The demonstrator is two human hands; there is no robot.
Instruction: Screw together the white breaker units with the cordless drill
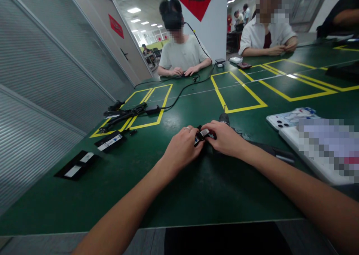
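Over the middle of the green table (pixel 179 187), my two hands meet at a small black part with a white label (pixel 204 133). My left hand (pixel 183 142) grips its left side between thumb and fingers, and a ring shows on one finger. On the other side, the fingers of my right hand (pixel 223 135) are closed on the same part. Much of the part is covered by fingers, so its exact kind cannot be made out. Just behind my right hand lies a dark power screwdriver (pixel 224 118), its thin bit pointing away; my right forearm hides some of its body.
Two black pieces with white labels (pixel 75 165) (pixel 110 142) lie left. Beyond them are black rod-like parts (pixel 123 116) and a black cable (pixel 179 96). A phone (pixel 288 118) and a white device (pixel 303 154) sit right. Yellow tape rectangles (pixel 246 108) mark the table; two people sit opposite.
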